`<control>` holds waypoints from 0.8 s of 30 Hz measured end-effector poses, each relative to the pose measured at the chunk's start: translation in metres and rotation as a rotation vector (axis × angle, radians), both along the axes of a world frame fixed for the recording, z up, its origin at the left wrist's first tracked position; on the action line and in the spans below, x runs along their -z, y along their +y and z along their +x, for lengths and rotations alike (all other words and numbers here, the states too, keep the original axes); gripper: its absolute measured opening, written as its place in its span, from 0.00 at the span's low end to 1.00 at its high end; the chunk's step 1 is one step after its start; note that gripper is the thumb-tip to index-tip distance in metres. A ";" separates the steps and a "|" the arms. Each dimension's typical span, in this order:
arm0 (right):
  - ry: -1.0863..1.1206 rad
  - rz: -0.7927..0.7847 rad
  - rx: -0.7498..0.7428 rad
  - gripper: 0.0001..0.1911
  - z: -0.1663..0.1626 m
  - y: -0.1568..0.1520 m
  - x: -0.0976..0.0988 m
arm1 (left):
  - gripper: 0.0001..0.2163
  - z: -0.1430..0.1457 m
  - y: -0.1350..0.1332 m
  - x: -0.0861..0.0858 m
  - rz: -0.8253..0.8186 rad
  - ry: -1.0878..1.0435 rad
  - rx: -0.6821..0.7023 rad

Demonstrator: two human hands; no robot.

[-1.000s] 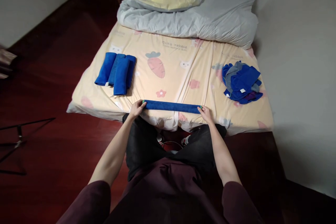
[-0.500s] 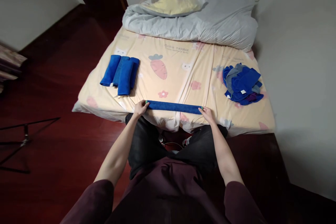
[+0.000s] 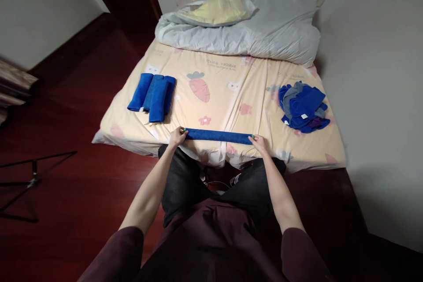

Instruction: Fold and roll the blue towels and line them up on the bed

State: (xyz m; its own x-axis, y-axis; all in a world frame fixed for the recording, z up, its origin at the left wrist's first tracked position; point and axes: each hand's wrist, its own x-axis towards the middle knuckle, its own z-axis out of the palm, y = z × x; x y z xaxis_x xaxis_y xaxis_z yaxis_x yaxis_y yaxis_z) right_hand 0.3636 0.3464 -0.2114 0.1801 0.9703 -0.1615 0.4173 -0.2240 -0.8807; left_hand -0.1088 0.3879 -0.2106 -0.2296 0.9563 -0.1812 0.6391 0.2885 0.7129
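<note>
A long, narrow folded blue towel [image 3: 218, 136] lies across the near edge of the bed [image 3: 251, 92]. My left hand [image 3: 177, 137] pinches its left end, fingers closed on the cloth. My right hand [image 3: 259, 143] holds the right end the same way. The towel is stretched flat between the two hands. Further up on the left of the bed sit three folded blue towels [image 3: 152, 93] side by side. On the right lies a loose pile of blue and grey cloths [image 3: 303, 106].
A crumpled grey duvet [image 3: 251, 31] and a yellow pillow [image 3: 214, 6] fill the head of the bed. A white wall [image 3: 376, 75] runs along the right. Dark red wooden floor [image 3: 66, 110] lies to the left, with a black stand [image 3: 29, 180] on it.
The view has shifted slightly. Both hands stay on the ends of the blue towel, which lies where it did.
</note>
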 end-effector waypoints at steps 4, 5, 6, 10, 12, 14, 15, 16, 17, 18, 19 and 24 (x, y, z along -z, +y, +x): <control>-0.033 0.011 0.014 0.31 -0.001 -0.001 0.000 | 0.06 0.002 -0.001 -0.001 -0.024 0.002 -0.010; -0.047 0.016 0.020 0.30 -0.001 -0.001 0.000 | 0.06 0.003 -0.001 -0.001 -0.027 0.002 -0.016; -0.064 0.022 0.028 0.29 -0.002 -0.001 0.000 | 0.06 0.004 -0.001 -0.001 -0.027 0.004 -0.022; -0.145 0.062 0.065 0.25 -0.005 -0.001 0.003 | 0.06 0.008 -0.003 0.000 -0.002 0.015 -0.039; -0.182 0.083 0.080 0.24 -0.006 -0.001 0.005 | 0.06 0.010 -0.005 0.001 0.012 0.019 -0.047; -0.200 0.104 0.097 0.23 -0.005 -0.002 0.008 | 0.06 0.011 -0.006 0.002 0.024 0.015 -0.061; -0.201 0.120 0.107 0.23 -0.005 -0.003 0.009 | 0.06 0.012 -0.006 0.002 0.027 0.011 -0.066; -0.202 0.138 0.119 0.23 -0.005 -0.004 0.011 | 0.06 0.013 -0.006 0.002 0.028 0.007 -0.070; -0.208 0.156 0.132 0.24 -0.005 -0.005 0.012 | 0.06 0.014 -0.006 0.002 0.028 0.008 -0.071; -0.218 0.173 0.146 0.24 -0.006 -0.007 0.013 | 0.07 0.015 -0.005 0.002 0.031 0.016 -0.068; -0.228 0.186 0.161 0.24 -0.008 -0.008 0.014 | 0.07 0.015 -0.005 0.001 0.039 0.030 -0.062; -0.243 0.201 0.181 0.21 -0.013 -0.013 0.019 | 0.15 0.016 -0.014 -0.011 0.114 0.102 -0.173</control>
State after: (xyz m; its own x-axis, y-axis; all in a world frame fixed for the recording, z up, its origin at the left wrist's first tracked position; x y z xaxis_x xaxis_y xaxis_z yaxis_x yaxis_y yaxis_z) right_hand 0.3508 0.3339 -0.2305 0.3611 0.9273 0.0984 0.5896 -0.1453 -0.7945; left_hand -0.0928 0.3736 -0.1997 -0.4036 0.9140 -0.0420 0.6575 0.3217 0.6814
